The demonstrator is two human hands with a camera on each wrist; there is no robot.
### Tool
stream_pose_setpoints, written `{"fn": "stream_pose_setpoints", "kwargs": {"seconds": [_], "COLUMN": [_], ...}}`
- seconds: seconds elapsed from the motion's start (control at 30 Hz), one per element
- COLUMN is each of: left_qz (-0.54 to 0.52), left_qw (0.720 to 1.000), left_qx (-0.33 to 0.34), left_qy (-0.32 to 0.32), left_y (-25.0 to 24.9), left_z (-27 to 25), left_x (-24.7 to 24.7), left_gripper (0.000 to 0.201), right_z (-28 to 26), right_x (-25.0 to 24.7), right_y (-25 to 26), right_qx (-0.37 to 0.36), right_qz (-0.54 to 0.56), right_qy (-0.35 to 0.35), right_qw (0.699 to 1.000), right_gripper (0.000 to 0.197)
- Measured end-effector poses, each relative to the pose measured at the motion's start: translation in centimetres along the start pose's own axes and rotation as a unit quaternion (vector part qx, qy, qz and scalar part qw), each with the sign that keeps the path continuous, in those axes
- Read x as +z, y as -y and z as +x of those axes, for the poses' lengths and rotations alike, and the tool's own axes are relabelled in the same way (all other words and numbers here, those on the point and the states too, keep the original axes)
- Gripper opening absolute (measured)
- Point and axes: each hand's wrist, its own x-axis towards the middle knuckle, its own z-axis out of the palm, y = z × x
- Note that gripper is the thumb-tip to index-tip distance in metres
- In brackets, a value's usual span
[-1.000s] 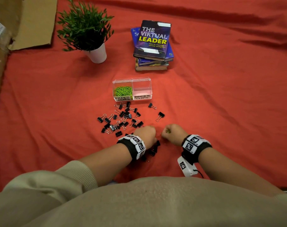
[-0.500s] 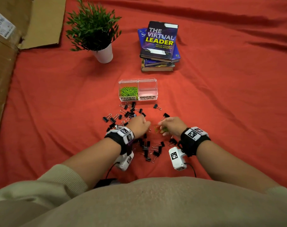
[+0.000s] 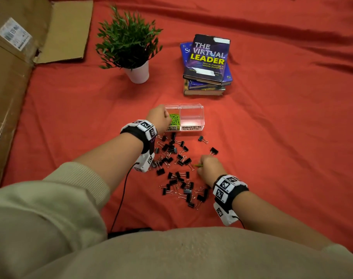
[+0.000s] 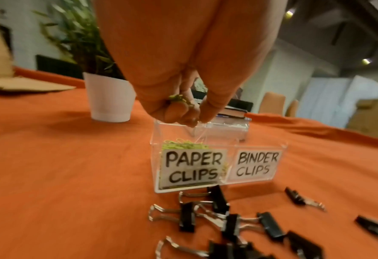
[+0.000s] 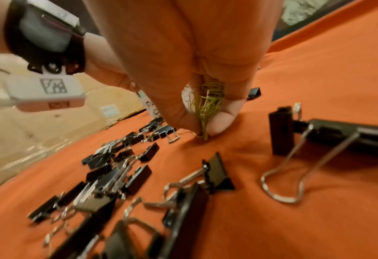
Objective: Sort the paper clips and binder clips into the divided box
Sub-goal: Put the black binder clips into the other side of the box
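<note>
From the head view, the left hand (image 3: 158,118) hangs over the left, paper-clip compartment of the clear divided box (image 3: 191,106), which lies straight ahead on the red-covered counter (image 3: 272,137); the right hand (image 3: 209,166) is nearer the body, among several dozen black binder clips (image 3: 177,158), too many to count. The box has two compartments; the right one is empty. In the left wrist view, curled fingers (image 4: 172,112) grip a few green paper clips (image 4: 180,99) directly above that compartment. In the right wrist view, thumb and fingertips (image 5: 220,121) pinch a small upright bundle of green clips (image 5: 208,106) against the cloth.
</note>
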Motion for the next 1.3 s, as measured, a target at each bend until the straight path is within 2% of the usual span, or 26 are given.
{"fn": "stream_pose_setpoints", "kwargs": {"seconds": [0.07, 0.17, 0.27, 0.37, 0.47, 0.5, 0.57, 0.67, 0.73, 0.87, 0.93, 1.03, 1.1, 1.13, 1.2, 1.3], "left_qz": [0.053, 0.108, 0.127, 0.131, 0.091, 0.084, 0.088, 0.115, 0.109, 0.112, 0.118, 0.107, 0.105, 0.111, 0.130, 0.147], "left_qw": [0.998, 0.990, 0.982, 0.980, 0.983, 0.983, 0.985, 0.978, 0.977, 0.976, 0.975, 0.979, 0.980, 0.980, 0.981, 0.980], "left_qx": [0.030, 0.070, 0.103, 0.143, 0.158, 0.157, 0.150, 0.157, 0.159, 0.165, 0.165, 0.151, 0.147, 0.141, 0.126, 0.114], "left_qy": [0.021, 0.065, 0.090, 0.043, -0.032, -0.037, -0.003, 0.070, 0.091, 0.088, 0.088, 0.084, 0.083, 0.083, 0.075, 0.068], "left_y": [-0.3, -0.6, -0.3, 0.4, 1.5, 2.1, 3.6, 5.7, 6.5, 7.3, 7.4, 7.2, 6.8, 6.5, 5.9, 5.2], "left_z": [0.9, 1.9, 2.2, 0.9, -2.1, -3.1, -4.8, -6.6, -7.5, -7.8, -7.5, -6.9, -6.7, -6.6, -6.4, -6.1], "left_x": [0.0, 0.2, 0.4, 0.6, 1.5, 2.0, 3.2, 5.0, 5.5, 5.8, 5.8, 5.7, 5.8, 5.9, 6.0, 6.2], "left_gripper": [0.009, 0.019, 0.023, 0.022, 0.016, 0.014, 0.015, 0.027, 0.032, 0.031, 0.029, 0.032, 0.035, 0.036, 0.038, 0.037], "right_z": [0.1, 0.1, 0.3, 1.3, 3.2, 4.0, 6.0, 9.0, 10.2, 10.7, 10.3, 8.7, 7.0, 6.0, 4.0, 1.5], "right_x": [-0.2, -0.4, -1.4, -3.7, -6.6, -7.5, -8.8, -9.1, -8.6, -7.7, -8.1, -9.2, -9.4, -9.3, -8.2, -5.7], "right_y": [-0.2, -0.4, 0.0, 1.3, 3.7, 4.8, 7.2, 10.4, 11.9, 13.1, 12.8, 11.2, 9.6, 8.8, 6.9, 4.5], "right_qx": [0.026, 0.032, 0.054, 0.067, 0.025, 0.004, -0.039, -0.101, -0.129, -0.183, -0.201, -0.221, -0.209, -0.182, -0.108, -0.031], "right_qz": [0.030, 0.090, 0.228, 0.360, 0.390, 0.381, 0.332, 0.204, 0.112, -0.013, -0.017, 0.008, 0.021, 0.014, -0.033, -0.122], "right_qy": [0.003, 0.001, 0.014, 0.049, 0.036, 0.023, -0.001, -0.024, -0.032, -0.008, -0.010, -0.062, -0.081, -0.067, -0.001, 0.070], "right_qw": [0.999, 0.995, 0.972, 0.929, 0.920, 0.924, 0.942, 0.974, 0.985, 0.983, 0.979, 0.973, 0.974, 0.981, 0.994, 0.990], "right_gripper": [0.015, 0.007, 0.012, 0.011, 0.010, 0.008, 0.010, 0.014, 0.015, 0.027, 0.031, 0.027, 0.017, 0.014, 0.018, 0.024]}}
